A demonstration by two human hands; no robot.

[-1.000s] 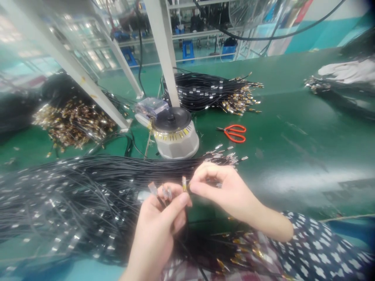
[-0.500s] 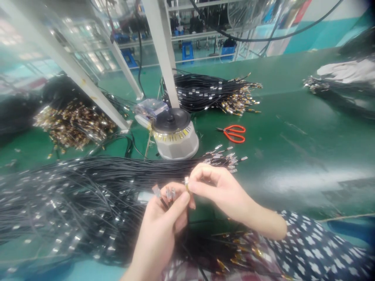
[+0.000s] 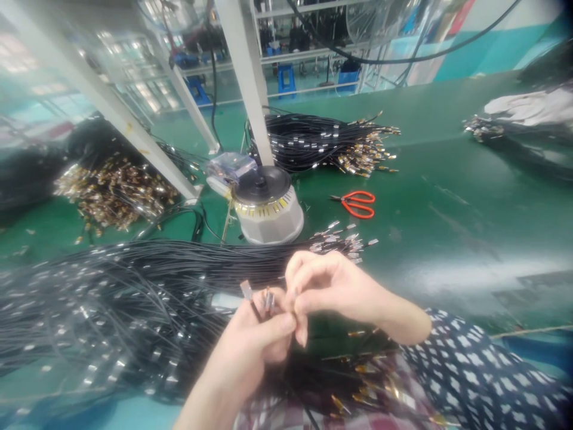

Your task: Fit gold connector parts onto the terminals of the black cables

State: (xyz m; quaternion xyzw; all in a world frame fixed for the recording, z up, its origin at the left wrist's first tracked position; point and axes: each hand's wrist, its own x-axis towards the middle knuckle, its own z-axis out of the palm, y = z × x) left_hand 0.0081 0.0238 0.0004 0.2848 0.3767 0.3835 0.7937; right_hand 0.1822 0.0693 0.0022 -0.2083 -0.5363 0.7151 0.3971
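My left hand [image 3: 255, 343] is closed around a few black cables, whose silvery tagged ends [image 3: 246, 291] stick up between thumb and fingers. At its fingertips, my right hand [image 3: 340, 289] pinches with thumb and forefinger; whatever is in that pinch is covered by the fingers. Both hands touch over the front of a large bundle of black cables [image 3: 179, 257] on the green table. White-tagged ends of that bundle [image 3: 342, 239] fan out just beyond my right hand. In my lap lie more cables with yellowish ends [image 3: 362, 397].
A grey-white round dispenser [image 3: 268, 215] with yellow strips and a black top stands ahead. Red-handled snips [image 3: 358, 205] lie right of it. More cable bundles sit behind [image 3: 322, 140] and left [image 3: 120, 191]. A white post [image 3: 250, 77] rises behind the dispenser.
Both hands have shifted slightly, the left one a little right and down. The small white-and-yellow end seen earlier between the fingertips is now hidden by my right fingers.
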